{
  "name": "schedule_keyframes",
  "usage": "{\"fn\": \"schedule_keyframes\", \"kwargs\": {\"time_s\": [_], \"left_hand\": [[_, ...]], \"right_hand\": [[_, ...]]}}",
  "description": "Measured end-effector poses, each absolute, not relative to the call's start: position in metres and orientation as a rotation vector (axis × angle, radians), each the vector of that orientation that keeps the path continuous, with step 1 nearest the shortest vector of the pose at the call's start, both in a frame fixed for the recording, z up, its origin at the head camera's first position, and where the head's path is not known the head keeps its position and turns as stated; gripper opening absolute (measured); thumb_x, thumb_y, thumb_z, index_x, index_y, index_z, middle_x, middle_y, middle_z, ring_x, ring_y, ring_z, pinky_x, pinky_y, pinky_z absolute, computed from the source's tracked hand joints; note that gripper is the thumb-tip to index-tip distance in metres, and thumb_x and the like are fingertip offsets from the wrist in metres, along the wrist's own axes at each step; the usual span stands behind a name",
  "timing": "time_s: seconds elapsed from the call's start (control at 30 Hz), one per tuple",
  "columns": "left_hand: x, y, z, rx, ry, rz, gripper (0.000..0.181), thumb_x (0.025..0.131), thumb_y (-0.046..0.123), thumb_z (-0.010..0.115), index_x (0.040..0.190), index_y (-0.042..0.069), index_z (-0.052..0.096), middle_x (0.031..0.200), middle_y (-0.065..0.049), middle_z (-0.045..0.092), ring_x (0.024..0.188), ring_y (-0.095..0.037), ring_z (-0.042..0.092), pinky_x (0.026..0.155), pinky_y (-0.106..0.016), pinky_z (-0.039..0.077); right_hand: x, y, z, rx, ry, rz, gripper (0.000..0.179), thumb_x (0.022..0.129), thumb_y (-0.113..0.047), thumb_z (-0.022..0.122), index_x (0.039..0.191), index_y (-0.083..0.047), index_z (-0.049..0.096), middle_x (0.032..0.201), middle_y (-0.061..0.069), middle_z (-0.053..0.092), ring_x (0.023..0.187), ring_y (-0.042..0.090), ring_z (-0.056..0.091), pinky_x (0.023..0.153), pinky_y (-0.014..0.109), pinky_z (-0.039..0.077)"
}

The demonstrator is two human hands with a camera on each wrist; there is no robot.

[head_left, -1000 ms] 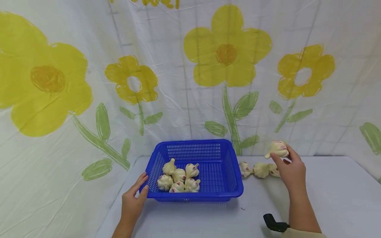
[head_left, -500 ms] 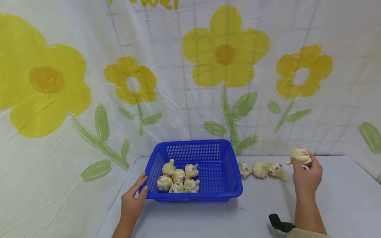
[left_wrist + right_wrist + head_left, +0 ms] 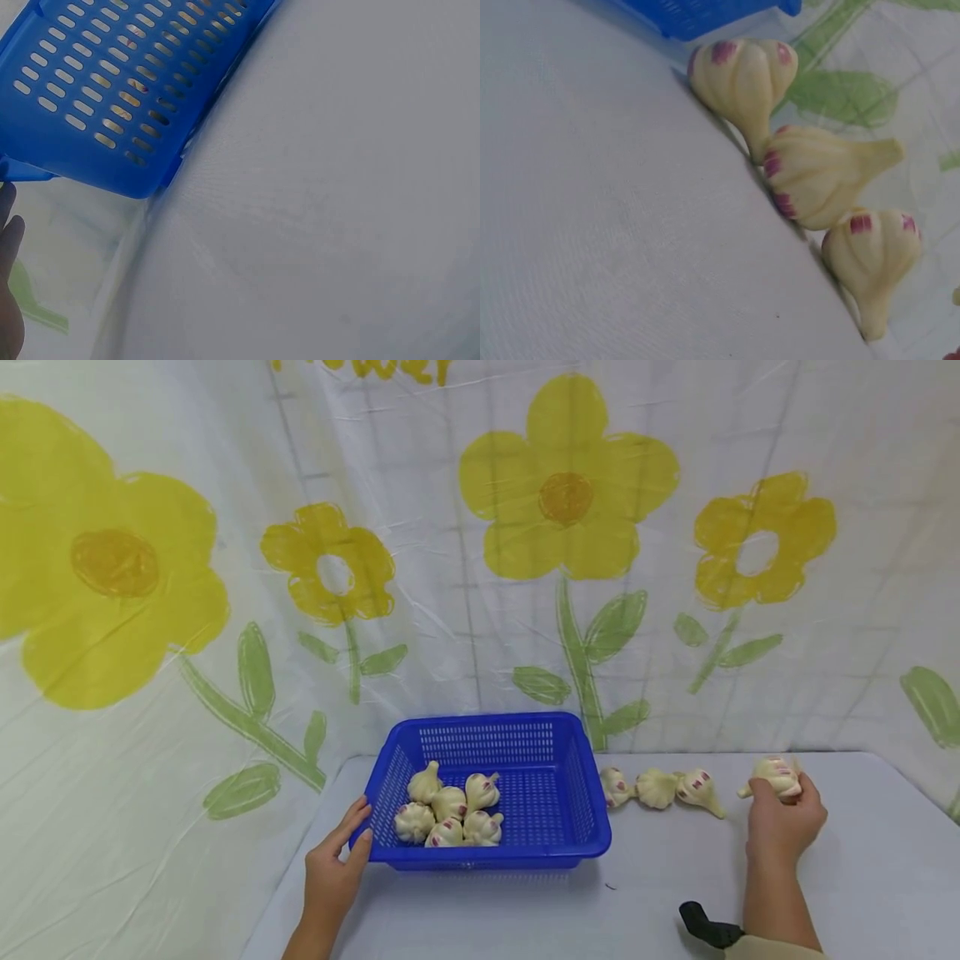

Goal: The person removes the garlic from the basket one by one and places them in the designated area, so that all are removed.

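At the right of the head view, my right hand (image 3: 787, 827) grips a garlic bulb (image 3: 777, 777), its stem pointing left. Whether that bulb touches the table is hard to tell. Three more bulbs lie in a row to its left: a near one (image 3: 699, 790), a middle one (image 3: 657, 788) and one (image 3: 615, 787) beside the basket. My left hand (image 3: 333, 868) touches the left side of the blue plastic basket (image 3: 487, 852), fingers fairly straight and thumb at the front corner. Several garlic bulbs (image 3: 450, 802) lie in the basket's left half.
The white table (image 3: 525, 918) spreads in front of the basket. Behind it hangs a white curtain (image 3: 450, 677) with yellow flowers. A black angled piece (image 3: 708, 928) sticks out beside my right wrist. In the right wrist view, the row of bulbs (image 3: 817, 176) runs along the table.
My right hand has carried its garlic bulb rightward and down, away from the row, leaving the row's rightmost bulb in full view. The left hand and the basket have stayed put.
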State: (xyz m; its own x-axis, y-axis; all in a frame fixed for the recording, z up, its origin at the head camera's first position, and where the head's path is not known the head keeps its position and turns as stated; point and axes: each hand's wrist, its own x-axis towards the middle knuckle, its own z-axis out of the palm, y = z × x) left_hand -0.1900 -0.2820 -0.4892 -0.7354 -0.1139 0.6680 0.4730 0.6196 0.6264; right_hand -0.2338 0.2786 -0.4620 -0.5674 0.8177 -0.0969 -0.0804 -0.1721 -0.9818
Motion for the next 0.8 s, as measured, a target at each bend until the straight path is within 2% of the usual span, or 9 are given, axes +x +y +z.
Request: {"fn": "schedule_keyframes", "kwargs": {"time_s": [0.2,0.33,0.47,0.53,0.63,0.73,0.8], "left_hand": [[-0.191,-0.281,-0.489,-0.296,-2.142,-1.081,0.036,0.088,0.000,0.067,0.125,0.002,0.067,0.134,-0.013,0.062,0.125,0.008,0.050,0.100,-0.006,0.037],[-0.190,-0.282,-0.491,-0.302,-2.128,-1.079,0.036,0.089,0.000,0.067,0.124,0.001,0.067,0.133,-0.015,0.062,0.126,0.007,0.050,0.100,-0.006,0.038],[-0.190,-0.283,-0.492,-0.309,-2.124,-1.073,0.035,0.089,0.000,0.066,0.124,0.001,0.067,0.133,-0.015,0.062,0.126,0.007,0.051,0.100,-0.006,0.038],[-0.191,-0.283,-0.492,-0.306,-2.127,-1.075,0.035,0.089,0.000,0.067,0.124,0.002,0.067,0.133,-0.014,0.062,0.126,0.007,0.051,0.100,-0.006,0.038],[-0.191,-0.283,-0.491,-0.301,-2.126,-1.089,0.036,0.088,0.000,0.067,0.124,0.002,0.067,0.134,-0.014,0.062,0.126,0.007,0.050,0.100,-0.006,0.037],[-0.191,-0.283,-0.490,-0.292,-2.130,-1.103,0.036,0.088,0.000,0.067,0.125,0.002,0.067,0.135,-0.014,0.062,0.126,0.008,0.050,0.100,-0.005,0.037],[-0.191,-0.283,-0.490,-0.291,-2.129,-1.103,0.036,0.088,-0.001,0.067,0.124,0.002,0.067,0.134,-0.014,0.062,0.126,0.008,0.050,0.100,-0.005,0.037]], "right_hand": [[-0.236,0.284,-0.471,-0.988,-1.455,1.859,0.070,0.085,-0.014,0.066,0.150,-0.016,0.040,0.145,-0.008,0.036,0.110,-0.002,0.045,0.081,0.006,0.041],[-0.238,0.287,-0.475,-0.997,-1.438,1.902,0.072,0.085,-0.012,0.065,0.151,-0.016,0.038,0.150,-0.006,0.036,0.115,0.000,0.044,0.082,0.005,0.041],[-0.239,0.288,-0.479,-1.006,-1.422,1.933,0.073,0.084,-0.009,0.065,0.152,-0.015,0.037,0.150,-0.005,0.036,0.114,0.000,0.043,0.076,0.002,0.042],[-0.240,0.289,-0.481,-0.997,-1.409,1.942,0.072,0.084,-0.006,0.064,0.150,-0.013,0.039,0.145,-0.004,0.042,0.110,0.001,0.045,0.072,0.003,0.043],[-0.242,0.290,-0.485,-0.976,-1.402,1.955,0.071,0.083,-0.003,0.064,0.149,-0.010,0.041,0.127,-0.009,0.051,0.104,0.001,0.047,0.068,0.004,0.044],[-0.244,0.289,-0.487,-0.957,-1.394,1.959,0.070,0.081,0.001,0.064,0.147,-0.007,0.043,0.108,-0.013,0.050,0.096,0.000,0.047,0.065,0.004,0.044],[-0.244,0.288,-0.488,-0.970,-1.431,1.946,0.071,0.081,0.001,0.063,0.149,-0.007,0.041,0.108,-0.014,0.049,0.096,0.000,0.046,0.065,0.003,0.044]]}}
